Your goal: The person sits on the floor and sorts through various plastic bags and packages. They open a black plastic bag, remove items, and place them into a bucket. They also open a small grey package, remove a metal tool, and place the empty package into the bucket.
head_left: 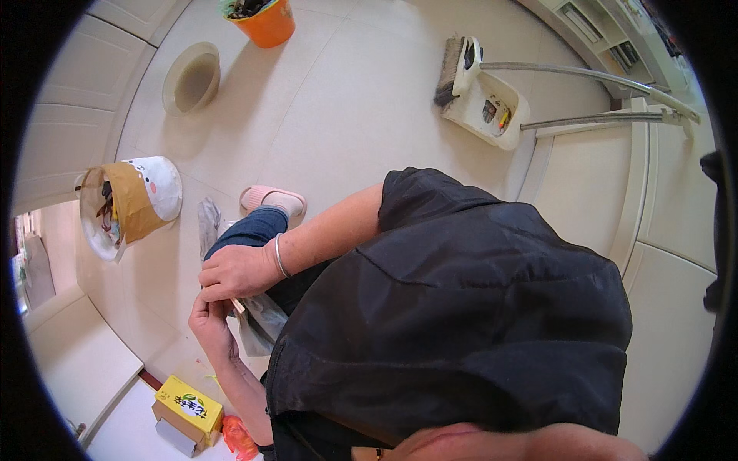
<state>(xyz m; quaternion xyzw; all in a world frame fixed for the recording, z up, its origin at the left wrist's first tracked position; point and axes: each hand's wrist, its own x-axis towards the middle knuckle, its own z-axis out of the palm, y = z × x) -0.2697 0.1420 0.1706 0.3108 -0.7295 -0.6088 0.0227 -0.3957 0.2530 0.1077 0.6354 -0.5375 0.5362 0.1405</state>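
Note:
My right hand [242, 270], with a silver bangle at the wrist, reaches in from the right and is closed, back of the hand upward. Just below it, my left hand [211, 326] is closed too, its fingertips meeting those of the right. A thin pale strip [237, 306] shows beside the fingers, but what they pinch is mostly hidden. Greyish, crinkled plastic [265, 319] hangs under the hands against my leg. A jeans-covered knee [250, 230] is right behind them, with a pink slipper [261, 194] on the foot beyond.
A brown-and-white bin [146, 200] holding rubbish stands on the left. Farther off are a beige basin [192, 77] and an orange bucket [269, 27]. A broom [452, 69] and dustpan [503, 127] lean at the far right. A yellow box [188, 403] sits near an orange-red plastic bag [238, 438].

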